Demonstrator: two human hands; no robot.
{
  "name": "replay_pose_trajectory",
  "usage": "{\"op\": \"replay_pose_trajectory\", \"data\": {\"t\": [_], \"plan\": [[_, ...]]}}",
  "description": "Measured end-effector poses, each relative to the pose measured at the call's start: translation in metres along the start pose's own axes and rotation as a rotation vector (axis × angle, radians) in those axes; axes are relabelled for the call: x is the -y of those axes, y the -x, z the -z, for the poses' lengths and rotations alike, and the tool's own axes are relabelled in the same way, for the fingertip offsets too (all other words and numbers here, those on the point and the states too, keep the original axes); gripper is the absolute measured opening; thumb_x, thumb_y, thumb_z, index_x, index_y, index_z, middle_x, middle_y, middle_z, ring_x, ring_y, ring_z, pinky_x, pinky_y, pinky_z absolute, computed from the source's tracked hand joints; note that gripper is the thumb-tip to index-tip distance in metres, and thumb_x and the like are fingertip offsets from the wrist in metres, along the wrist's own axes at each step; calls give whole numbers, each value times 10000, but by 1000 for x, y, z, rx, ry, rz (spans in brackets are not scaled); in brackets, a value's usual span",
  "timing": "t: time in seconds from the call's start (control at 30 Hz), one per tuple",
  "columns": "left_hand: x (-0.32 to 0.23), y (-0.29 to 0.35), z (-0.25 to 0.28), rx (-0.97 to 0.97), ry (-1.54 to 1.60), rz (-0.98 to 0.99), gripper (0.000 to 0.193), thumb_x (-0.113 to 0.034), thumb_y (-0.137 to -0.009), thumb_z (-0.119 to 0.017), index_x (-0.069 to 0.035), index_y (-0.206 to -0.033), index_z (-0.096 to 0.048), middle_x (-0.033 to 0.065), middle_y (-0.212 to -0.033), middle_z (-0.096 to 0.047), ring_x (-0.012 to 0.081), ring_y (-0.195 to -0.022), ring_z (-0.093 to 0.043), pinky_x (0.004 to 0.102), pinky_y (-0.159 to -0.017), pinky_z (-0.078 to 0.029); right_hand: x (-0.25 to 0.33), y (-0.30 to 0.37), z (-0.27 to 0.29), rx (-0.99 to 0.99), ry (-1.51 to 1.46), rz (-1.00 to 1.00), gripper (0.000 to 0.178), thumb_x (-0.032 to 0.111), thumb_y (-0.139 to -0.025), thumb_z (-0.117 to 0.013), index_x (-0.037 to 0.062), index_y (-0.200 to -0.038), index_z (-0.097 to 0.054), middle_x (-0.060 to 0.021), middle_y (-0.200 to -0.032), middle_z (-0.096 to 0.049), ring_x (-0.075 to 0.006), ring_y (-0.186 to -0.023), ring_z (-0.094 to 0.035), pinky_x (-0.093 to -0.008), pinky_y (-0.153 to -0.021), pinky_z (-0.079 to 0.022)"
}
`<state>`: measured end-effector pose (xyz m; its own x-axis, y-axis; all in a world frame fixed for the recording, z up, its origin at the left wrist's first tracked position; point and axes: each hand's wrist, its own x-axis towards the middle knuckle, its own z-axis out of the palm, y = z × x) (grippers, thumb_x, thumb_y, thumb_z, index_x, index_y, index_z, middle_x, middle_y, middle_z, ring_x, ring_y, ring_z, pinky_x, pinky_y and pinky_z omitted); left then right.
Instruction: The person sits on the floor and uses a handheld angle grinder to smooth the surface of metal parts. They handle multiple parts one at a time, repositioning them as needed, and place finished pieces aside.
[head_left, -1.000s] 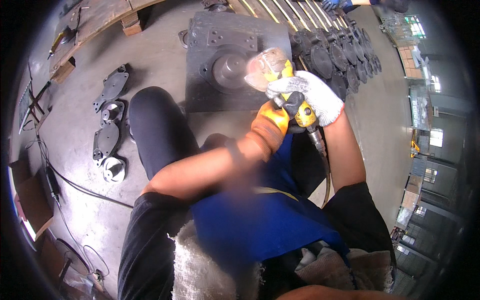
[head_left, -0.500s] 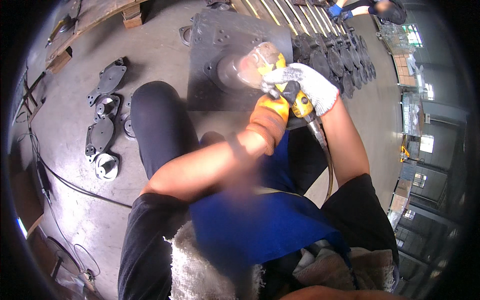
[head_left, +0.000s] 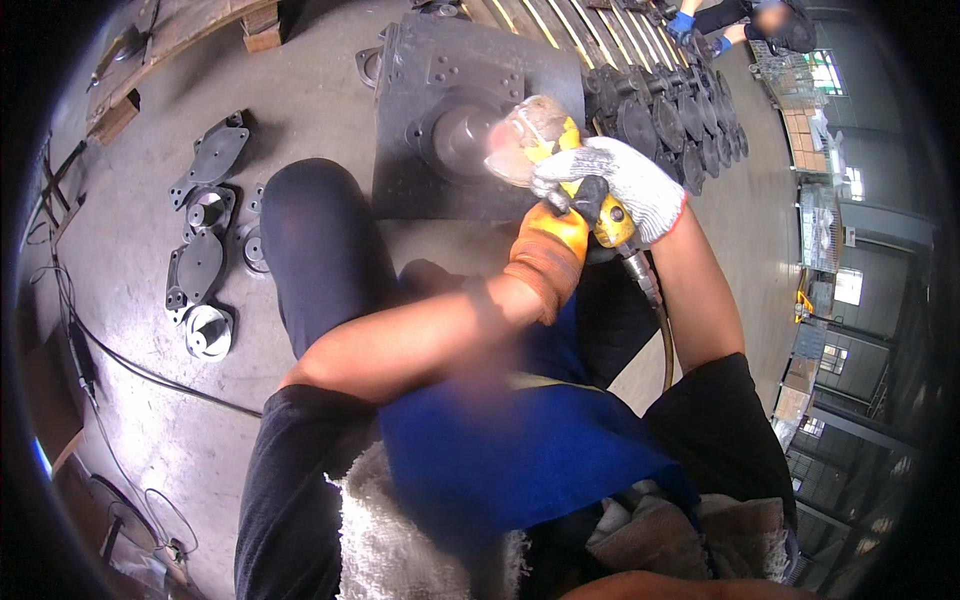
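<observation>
A yellow air grinder [head_left: 614, 224], with a pale guarded head, is held in both my gloved hands above a dark metal block-like table [head_left: 405, 190]. My right hand [head_left: 625, 178], in a white knit glove, is closed over the top of its body. From below, my left hand [head_left: 548, 245], in an orange glove, is wrapped round its handle side; part of that grip is hidden. The grinder's head is beside the right edge of a dark metal casting [head_left: 462, 140] with a round raised centre, lying on the table. Whether the disc touches it I cannot tell.
Several flat castings [head_left: 200, 262] lie on the floor to the left, near my knee. Rows of dark castings [head_left: 665, 125] stand at the back right. An air hose [head_left: 668, 345] runs down from the grinder. Another person [head_left: 745, 22] works at the far right.
The grinder and both hands have shifted right and slightly toward me, so more of the casting's round centre shows. Both hands keep their grip.
</observation>
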<state>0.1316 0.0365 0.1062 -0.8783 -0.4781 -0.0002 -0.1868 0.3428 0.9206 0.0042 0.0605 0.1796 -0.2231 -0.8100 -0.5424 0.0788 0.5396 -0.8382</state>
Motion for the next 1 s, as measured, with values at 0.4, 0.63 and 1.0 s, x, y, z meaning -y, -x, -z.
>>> {"op": "replay_pose_trajectory", "data": {"t": [0.4,0.63,1.0], "plan": [[43,-10,-47,-186,379,125,243,-171,-887,-481,-29,-1018,-630,176,-971,-667,353,-941,-610,380,-807,-468,9,-19,-11,36,-103,-96,224,154,-817,-675,-38,-934,-673,-78,-819,-673,-156,-744,-644,-256,-700,-513],[2,-4,9,50,-17,-26,212,-120,-873,-504,-46,-1014,-643,153,-993,-666,296,-968,-622,352,-836,-481,7,-10,-6,-119,-106,-188,210,153,-808,-687,-33,-905,-674,-82,-814,-662,-142,-737,-635,-248,-666,-500],[-9,8,19,71,-286,-180,227,-74,-831,-508,-76,-1010,-647,130,-1002,-662,272,-944,-629,351,-859,-487,-9,8,-12,-102,-258,-110,238,165,-844,-627,-36,-960,-679,-120,-899,-679,-166,-810,-648,-286,-758,-514]]}}
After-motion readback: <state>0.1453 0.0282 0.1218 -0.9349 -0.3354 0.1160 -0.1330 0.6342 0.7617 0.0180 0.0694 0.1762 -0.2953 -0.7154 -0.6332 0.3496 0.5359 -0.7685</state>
